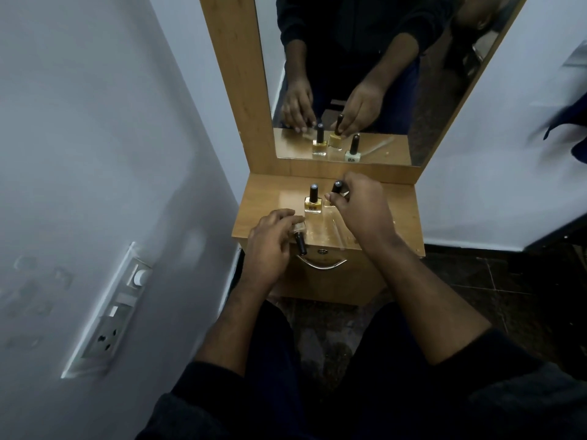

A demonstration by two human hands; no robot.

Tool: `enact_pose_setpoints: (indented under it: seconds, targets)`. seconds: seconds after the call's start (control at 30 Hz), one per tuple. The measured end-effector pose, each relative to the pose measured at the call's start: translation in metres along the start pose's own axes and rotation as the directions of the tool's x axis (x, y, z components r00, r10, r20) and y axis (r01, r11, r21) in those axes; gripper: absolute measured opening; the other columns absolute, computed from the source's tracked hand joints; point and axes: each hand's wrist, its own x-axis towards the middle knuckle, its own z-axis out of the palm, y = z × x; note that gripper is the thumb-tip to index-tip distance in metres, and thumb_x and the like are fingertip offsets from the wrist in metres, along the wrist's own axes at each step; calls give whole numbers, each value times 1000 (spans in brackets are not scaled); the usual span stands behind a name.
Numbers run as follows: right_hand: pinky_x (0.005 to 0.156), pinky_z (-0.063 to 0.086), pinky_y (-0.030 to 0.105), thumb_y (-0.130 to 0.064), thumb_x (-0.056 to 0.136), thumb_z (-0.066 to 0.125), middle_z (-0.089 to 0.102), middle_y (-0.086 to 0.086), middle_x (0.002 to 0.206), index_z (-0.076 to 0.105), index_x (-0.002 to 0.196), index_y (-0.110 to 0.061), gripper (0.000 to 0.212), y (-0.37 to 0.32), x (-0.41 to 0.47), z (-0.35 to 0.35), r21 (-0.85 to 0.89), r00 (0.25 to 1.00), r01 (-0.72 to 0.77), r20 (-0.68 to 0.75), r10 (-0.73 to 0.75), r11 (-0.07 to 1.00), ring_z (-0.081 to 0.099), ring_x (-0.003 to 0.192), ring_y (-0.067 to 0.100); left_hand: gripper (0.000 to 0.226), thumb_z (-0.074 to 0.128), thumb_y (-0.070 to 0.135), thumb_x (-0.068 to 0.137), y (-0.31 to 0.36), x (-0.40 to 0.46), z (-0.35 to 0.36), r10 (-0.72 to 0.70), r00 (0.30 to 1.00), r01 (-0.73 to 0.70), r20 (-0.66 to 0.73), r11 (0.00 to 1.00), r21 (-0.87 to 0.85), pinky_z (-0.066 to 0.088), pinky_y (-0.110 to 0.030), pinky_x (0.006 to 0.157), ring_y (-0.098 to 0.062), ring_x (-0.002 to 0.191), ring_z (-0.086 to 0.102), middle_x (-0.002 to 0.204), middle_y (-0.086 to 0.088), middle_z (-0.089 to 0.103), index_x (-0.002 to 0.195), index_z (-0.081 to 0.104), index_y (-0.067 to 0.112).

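Dark sleeves (197, 395) are seen nearest. A clear glass nail-polish bottle (300, 239), black-capped and tipped at the front edge of the wooden tabletop (400, 214), is clasped by the left grip (270, 236). A second black-capped bottle (337, 188) is pinched by the right grip (359, 208). Such light, slick, breakable glass is probably best held by its body.

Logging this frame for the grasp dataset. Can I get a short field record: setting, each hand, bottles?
setting: wooden dressing table with mirror
left hand: grips a tipped bottle at the table's front edge, cap toward the person
right hand: grip on a dark-capped bottle, body mostly hidden
loose item: yellow bottle, upright, untouched, between the hands
below: drawer handle under the front edge
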Motion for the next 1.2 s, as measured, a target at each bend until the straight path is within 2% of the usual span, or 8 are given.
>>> enact_pose_setpoints:
  seconds: [0.1, 0.23, 0.47, 0.63, 0.77, 0.87, 1.0, 1.2]
  targets:
    - [65, 46, 22, -24, 94, 74, 67, -1, 100, 68, 106, -14, 16, 0, 2, 1, -42, 1000, 13, 5, -13, 999, 63, 85, 11, 62, 62, -6, 87, -1, -2, 0, 35, 996, -41, 82, 996, 80, 36, -48, 116, -19, 141, 42, 152, 5, 51, 139, 64, 29]
    - [63, 43, 20, -26, 94, 74, 69, 1, 100, 68, 107, -13, 19, 0, 6, 6, -68, 1000, -2, 19, 4, 998, 64, 85, 11, 56, 78, 14, 86, -4, -1, 3, 63, 996, -75, 71, 980, 184, 36, -45, 113, -21, 139, 43, 151, 4, 51, 137, 63, 32]
    - [74, 61, 40, -32, 97, 71, 73, 3, 99, 68, 113, -12, 25, -2, 7, 11, -128, 998, -34, 52, 41, 991, 69, 87, 17, 52, 82, 23, 84, 3, 3, 9, 186, 981, -187, 48, 873, 451, 47, -42, 104, -29, 125, 59, 141, -6, 60, 133, 65, 24]
    - [68, 52, 30, -32, 96, 70, 70, 4, 103, 63, 118, -11, 31, -4, 3, 7, -124, 998, -24, 47, 30, 992, 66, 88, 17, 44, 78, 22, 88, 2, 5, 13, 218, 975, -216, 50, 861, 460, 50, -44, 101, -32, 118, 63, 140, -11, 63, 131, 67, 19]
    - [73, 57, 33, -31, 99, 67, 72, 5, 110, 63, 120, -13, 27, -6, -7, 4, -92, 999, 27, -14, -29, 995, 69, 95, 18, 38, 75, 25, 92, -1, 4, 15, 252, 967, -243, 41, 863, 443, 53, -46, 98, -34, 114, 66, 135, -15, 66, 129, 69, 16]
    - [65, 49, 30, -32, 102, 62, 70, 2, 101, 64, 114, -14, 22, -4, -17, 3, -95, 995, 74, -62, -80, 993, 65, 85, 17, 33, 62, 28, 101, 0, 3, 14, 224, 975, -206, -11, 911, 357, 53, -44, 96, -32, 111, 67, 132, -12, 69, 130, 66, 15]
    - [77, 53, 31, -29, 105, 58, 70, 3, 116, 62, 128, -14, 28, -2, -27, -3, -86, 990, 76, -113, -86, 993, 66, 99, 17, 31, 53, 26, 107, 1, 7, 11, 41, 990, -34, -136, 998, 54, 52, -34, 83, -22, 105, 67, 122, -3, 72, 135, 64, 18]
    - [76, 47, 27, -26, 106, 55, 70, 4, 117, 64, 127, -13, 26, 3, -37, -8, -97, 992, 69, -94, -78, 993, 66, 99, 17, 25, 55, 15, 106, -10, 30, 15, -144, 978, 104, -153, 964, -247, 44, -13, 79, -16, 104, 65, 108, 4, 70, 127, 68, 11]
